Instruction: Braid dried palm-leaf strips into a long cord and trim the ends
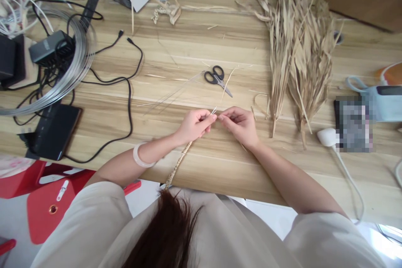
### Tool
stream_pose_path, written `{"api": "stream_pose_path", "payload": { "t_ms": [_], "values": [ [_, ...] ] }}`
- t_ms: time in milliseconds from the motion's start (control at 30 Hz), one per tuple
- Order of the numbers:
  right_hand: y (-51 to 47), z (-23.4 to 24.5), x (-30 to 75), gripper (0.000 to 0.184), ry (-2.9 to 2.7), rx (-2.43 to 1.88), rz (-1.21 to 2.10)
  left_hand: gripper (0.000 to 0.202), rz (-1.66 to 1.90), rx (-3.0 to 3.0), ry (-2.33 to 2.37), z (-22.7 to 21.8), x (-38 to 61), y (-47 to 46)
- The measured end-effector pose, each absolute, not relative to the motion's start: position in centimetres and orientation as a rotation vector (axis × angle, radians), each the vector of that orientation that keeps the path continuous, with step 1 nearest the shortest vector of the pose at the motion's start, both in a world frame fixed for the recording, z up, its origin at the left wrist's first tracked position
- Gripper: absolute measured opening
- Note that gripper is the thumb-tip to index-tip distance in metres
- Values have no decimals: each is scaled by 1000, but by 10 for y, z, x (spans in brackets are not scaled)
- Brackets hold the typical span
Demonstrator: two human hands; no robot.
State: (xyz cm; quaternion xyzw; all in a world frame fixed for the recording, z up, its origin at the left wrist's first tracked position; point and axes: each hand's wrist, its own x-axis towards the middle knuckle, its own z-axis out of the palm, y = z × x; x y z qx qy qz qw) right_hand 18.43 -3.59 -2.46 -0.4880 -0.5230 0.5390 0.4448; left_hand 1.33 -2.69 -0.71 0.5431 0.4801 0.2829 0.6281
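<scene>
A wrapped cord [179, 162] in the left hand [197, 125], near middle of the table [188, 50].
The left hand grips its far part; the rest slants left to the near edge. Just right, the right hand [240, 125] pinches thumb to finger, any strand between indiscernible. Scissors [218, 79] lie beyond, dry leaf bundles [279, 63] right.

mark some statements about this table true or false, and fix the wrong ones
1. The left hand holds a wrapped strand. True.
2. The scissors lie under the left hand. False: the scissors lie on the table, beyond both hands.
3. A pale bangle is on the left arm. True.
4. The dried leaves are left of the hands. False: the dried leaves lie to the right.
5. A wire coil is on the left side. True.
</scene>
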Motion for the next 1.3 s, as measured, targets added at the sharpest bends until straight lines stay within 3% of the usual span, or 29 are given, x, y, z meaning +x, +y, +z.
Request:
{"api": "stream_pose_path", "payload": {
  "t_ms": [467, 733, 1300],
  "values": [
    [-27, -16, 188, 34, -662, -980, 1944, 35, 796, 1137, 1189, -6, 7, -15],
    [-25, -19, 198, 23, -552, -906, 2211, 35, 811, 1127, 1210, -3, 6, -13],
    [-24, -23, 188, 10, -696, -961, 1800, 32, 737, 1172, 1099, -4, 10, -18]
  ]
}}
